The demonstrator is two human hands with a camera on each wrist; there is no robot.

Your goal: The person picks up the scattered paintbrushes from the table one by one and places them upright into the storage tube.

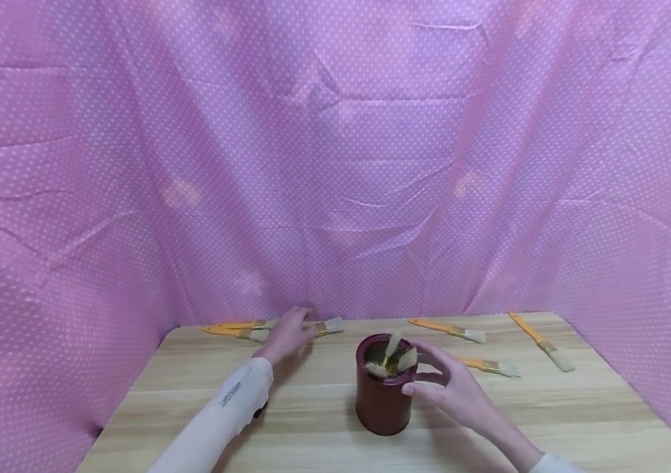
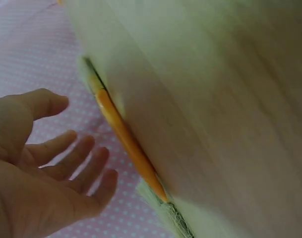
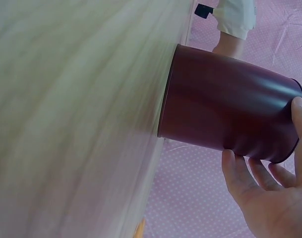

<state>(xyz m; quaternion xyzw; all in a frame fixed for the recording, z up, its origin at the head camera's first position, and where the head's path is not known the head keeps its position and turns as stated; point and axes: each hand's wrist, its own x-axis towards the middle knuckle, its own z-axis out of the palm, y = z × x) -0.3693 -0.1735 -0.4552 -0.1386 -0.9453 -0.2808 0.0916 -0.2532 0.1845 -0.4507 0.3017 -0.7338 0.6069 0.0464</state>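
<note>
A dark red can (image 1: 384,401) stands upright on the table, with paintbrushes (image 1: 393,343) in it, bristles up. My right hand (image 1: 456,387) holds the can near its top, thumb on one side and fingers on the other, as the right wrist view shows. At the table's far edge, my left hand (image 1: 291,336) reaches over a paintbrush (image 1: 329,326) whose handle it partly hides in the head view. Seen from the left wrist, the fingers are spread and a little bent, apart from the orange handle (image 2: 123,134), with nothing between them.
Two more orange-handled paintbrushes (image 1: 235,330) lie at the far left. Right of the can lie a brush (image 1: 448,330) near the back, another (image 1: 492,367) partly behind my right hand, and a slanted one (image 1: 542,343). Pink dotted cloth (image 1: 335,197) hangs around the wooden table (image 1: 306,420).
</note>
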